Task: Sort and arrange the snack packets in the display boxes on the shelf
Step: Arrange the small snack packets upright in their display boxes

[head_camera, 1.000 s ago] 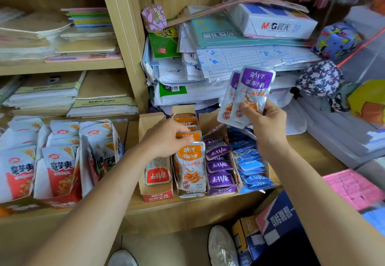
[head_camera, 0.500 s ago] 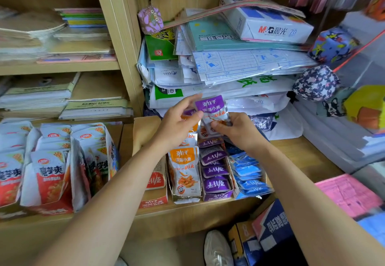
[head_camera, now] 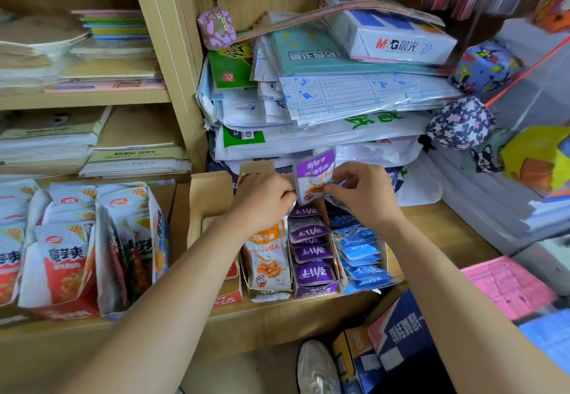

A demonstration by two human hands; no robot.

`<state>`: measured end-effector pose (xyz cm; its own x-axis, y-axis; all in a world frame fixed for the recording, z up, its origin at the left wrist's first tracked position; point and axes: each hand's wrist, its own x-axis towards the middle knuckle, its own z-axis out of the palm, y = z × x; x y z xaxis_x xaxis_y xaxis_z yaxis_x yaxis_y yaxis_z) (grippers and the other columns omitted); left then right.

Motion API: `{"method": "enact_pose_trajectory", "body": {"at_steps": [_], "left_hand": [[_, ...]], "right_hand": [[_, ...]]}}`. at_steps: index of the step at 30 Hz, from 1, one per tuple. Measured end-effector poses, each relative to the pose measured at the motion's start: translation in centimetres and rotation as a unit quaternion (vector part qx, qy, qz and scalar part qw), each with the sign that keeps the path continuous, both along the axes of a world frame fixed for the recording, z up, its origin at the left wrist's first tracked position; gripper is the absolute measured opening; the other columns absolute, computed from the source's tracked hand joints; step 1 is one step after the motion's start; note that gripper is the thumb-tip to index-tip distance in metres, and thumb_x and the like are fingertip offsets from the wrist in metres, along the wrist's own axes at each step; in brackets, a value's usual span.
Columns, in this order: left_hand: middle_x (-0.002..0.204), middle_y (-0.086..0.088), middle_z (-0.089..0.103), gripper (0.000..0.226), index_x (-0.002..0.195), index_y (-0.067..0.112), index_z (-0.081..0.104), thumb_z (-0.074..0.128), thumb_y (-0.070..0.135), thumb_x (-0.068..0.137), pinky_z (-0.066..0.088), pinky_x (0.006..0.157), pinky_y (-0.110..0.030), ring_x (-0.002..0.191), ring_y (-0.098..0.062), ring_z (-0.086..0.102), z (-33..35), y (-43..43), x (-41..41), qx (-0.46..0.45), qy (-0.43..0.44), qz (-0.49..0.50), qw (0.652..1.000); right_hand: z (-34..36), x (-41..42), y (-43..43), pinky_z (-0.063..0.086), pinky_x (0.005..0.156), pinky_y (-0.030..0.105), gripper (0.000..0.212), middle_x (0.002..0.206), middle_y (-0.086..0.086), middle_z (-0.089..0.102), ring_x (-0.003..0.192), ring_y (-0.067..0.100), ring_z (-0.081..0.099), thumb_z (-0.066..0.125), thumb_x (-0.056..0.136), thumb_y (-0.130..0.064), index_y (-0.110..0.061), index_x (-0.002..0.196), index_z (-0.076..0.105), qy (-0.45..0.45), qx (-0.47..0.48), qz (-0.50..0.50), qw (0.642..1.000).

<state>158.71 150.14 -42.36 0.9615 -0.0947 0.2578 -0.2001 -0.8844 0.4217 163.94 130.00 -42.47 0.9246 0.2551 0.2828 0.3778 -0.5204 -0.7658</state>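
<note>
Purple-topped, with its print upside down, a snack packet (head_camera: 314, 174) stands upright in the air between the two hands, over the back end of the purple display box (head_camera: 314, 290). The left hand (head_camera: 265, 199) has its fingers curled in, with thumb and forefinger pinching the packet's lower left edge. The right hand (head_camera: 361, 196) pinches the lower right edge between thumb and bent fingers; whether it holds a second packet behind cannot be told.

The purple display box sits at the front edge of the shelf (head_camera: 277, 316), filled with a row of purple packets (head_camera: 311, 253) leaning one on another. Touching it on the left is a box with an orange packet (head_camera: 268, 258) standing at its front, and on the right is a box of blue packets (head_camera: 361, 258). Further left along the front edge, past the left forearm, larger red-and-white packets (head_camera: 64, 264) stand in open boxes.

At the back of the shelf a pile of wrapped paper goods (head_camera: 339, 94) rises behind the hands, with a white M&G box (head_camera: 401, 39) on top. Below the shelf's front edge a white shoe (head_camera: 317, 369) shows on the floor.
</note>
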Motion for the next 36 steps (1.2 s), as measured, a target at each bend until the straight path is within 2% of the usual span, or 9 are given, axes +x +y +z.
{"method": "enact_pose_trajectory", "body": {"at_steps": [2, 5, 7, 13, 19, 23, 27, 32, 36], "left_hand": [[0.086, 0.007, 0.072, 0.019, 0.099, 0.026, 0.074, 0.057, 0.018, 0.098, 0.051, 0.067, -0.035, 0.077, -0.016, 0.066, 0.0, 0.4, 0.1, -0.112, 0.040, -0.018, 0.993], [0.130, 0.011, 0.065, 0.047, 0.138, 0.029, 0.059, 0.057, 0.006, 0.097, 0.055, 0.091, -0.038, 0.102, -0.017, 0.066, 0.5, 2.3, -0.5, -0.230, 0.006, 0.006, 0.973], [0.129, 0.015, 0.065, 0.048, 0.135, 0.029, 0.061, 0.059, 0.003, 0.095, 0.058, 0.091, -0.042, 0.104, -0.020, 0.068, 0.7, 4.1, -1.1, -0.237, -0.028, 0.034, 0.970], [0.108, 0.011, 0.068, 0.037, 0.120, 0.021, 0.070, 0.067, 0.001, 0.089, 0.054, 0.080, -0.020, 0.093, 0.002, 0.063, -0.1, 8.4, -3.7, -0.174, -0.085, 0.120, 0.974], [0.112, 0.012, 0.068, 0.034, 0.120, 0.025, 0.072, 0.071, 0.011, 0.090, 0.053, 0.080, -0.018, 0.093, 0.005, 0.062, -1.5, 8.8, -5.1, -0.142, -0.040, 0.065, 0.987], [0.098, 0.016, 0.070, 0.028, 0.116, 0.028, 0.072, 0.068, 0.016, 0.091, 0.053, 0.085, -0.034, 0.099, -0.007, 0.063, -1.4, 10.1, -5.3, -0.068, -0.040, 0.112, 0.991], [0.113, 0.012, 0.066, 0.031, 0.119, 0.038, 0.068, 0.069, 0.030, 0.089, 0.039, 0.092, -0.037, 0.117, -0.016, 0.052, -1.8, 10.7, -6.0, 0.131, 0.051, 0.104, 0.985], [0.152, 0.009, 0.040, 0.086, 0.138, 0.039, 0.050, 0.072, 0.067, 0.059, 0.002, 0.117, -0.060, 0.150, -0.027, 0.006, -3.4, 10.4, -6.9, 0.331, 0.254, 0.002, 0.909], [0.119, 0.009, 0.060, 0.082, 0.130, 0.035, 0.055, 0.076, 0.063, 0.056, 0.016, 0.107, -0.051, 0.125, -0.019, 0.038, -3.7, 9.6, -7.1, 0.378, 0.244, 0.012, 0.893]], "right_hand": [[0.0, 0.0, 0.0, 0.056, 0.062, 0.030, 0.011, 0.078, 0.001, 0.073, 0.072, 0.017, 0.068, 0.079, 0.084, -0.017, -0.010, 0.084, 0.071, 0.006, 0.031, -0.014, 0.999], [0.1, -0.2, 0.1, 0.052, 0.055, 0.022, 0.015, 0.076, 0.002, 0.073, 0.066, 0.010, 0.067, 0.078, 0.086, -0.017, -0.010, 0.078, 0.068, 0.005, 0.028, -0.013, 1.000], [0.2, -0.3, 0.5, 0.051, 0.054, 0.018, 0.014, 0.075, -0.001, 0.073, 0.063, 0.004, 0.066, 0.078, 0.086, -0.018, -0.013, 0.076, 0.069, 0.001, 0.003, 0.001, 1.000], [0.6, -0.7, 1.7, 0.058, 0.063, 0.035, 0.006, 0.077, -0.002, 0.076, 0.069, 0.014, 0.071, 0.076, 0.087, -0.018, -0.012, 0.086, 0.077, -0.022, 0.037, -0.023, 0.999], [0.5, -0.9, 2.6, 0.051, 0.064, 0.023, 0.013, 0.087, 0.004, 0.078, 0.072, 0.013, 0.068, 0.075, 0.087, -0.018, -0.013, 0.097, 0.080, -0.002, -0.074, -0.026, 0.997], [1.0, -1.6, 2.8, 0.052, 0.077, 0.031, 0.036, 0.109, -0.001, 0.073, 0.085, 0.015, 0.065, 0.069, 0.086, -0.009, -0.013, 0.122, 0.069, 0.030, -0.102, -0.003, 0.994], [2.2, -3.2, 2.4, 0.042, 0.076, 0.015, 0.044, 0.116, -0.006, 0.067, 0.093, 0.008, 0.057, 0.066, 0.086, -0.006, -0.019, 0.128, 0.064, -0.001, -0.042, 0.006, 0.999], [2.9, -7.1, 3.9, 0.047, 0.076, 0.015, 0.030, 0.102, -0.013, 0.066, 0.089, -0.005, 0.058, 0.069, 0.086, -0.012, -0.022, 0.115, 0.072, -0.073, 0.019, 0.075, 0.994], [0.5, -9.1, 6.4, 0.048, 0.095, 0.038, 0.037, 0.122, -0.009, 0.067, 0.112, 0.014, 0.054, 0.075, 0.085, -0.024, -0.025, 0.122, 0.070, -0.097, -0.126, 0.251, 0.955]]}}
